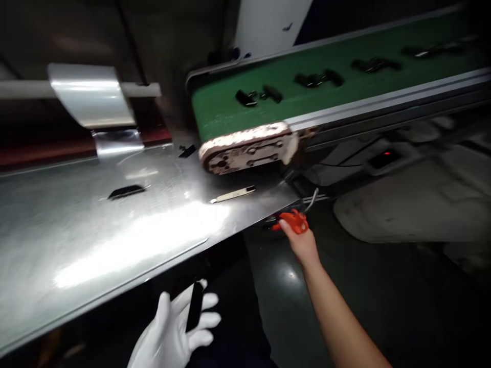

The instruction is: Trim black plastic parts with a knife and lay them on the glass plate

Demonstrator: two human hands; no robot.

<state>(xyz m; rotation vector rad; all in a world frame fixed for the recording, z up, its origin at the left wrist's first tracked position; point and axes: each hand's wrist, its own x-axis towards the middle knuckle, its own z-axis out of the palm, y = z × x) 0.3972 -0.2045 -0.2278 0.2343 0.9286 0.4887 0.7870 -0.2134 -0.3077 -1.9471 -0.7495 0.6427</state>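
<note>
My left hand (174, 329), in a white glove, hovers below the near edge of a shiny metal table (95, 225). Its fingers curl loosely around a narrow black strip (194, 306) that stands upright between them. My right hand (301, 240) is bare and stretched forward past the table's right corner. It grips an orange-handled tool (293, 221), pliers or cutters by the look of it, with a grey cable (312, 198) rising just behind.
A green conveyor belt (307, 97) runs from the centre to the upper right, carrying several black parts (259, 95). On the table lie a pale thin stick (233, 194) and a black strip (126, 191). A roll of clear film (92, 94) hangs at back left.
</note>
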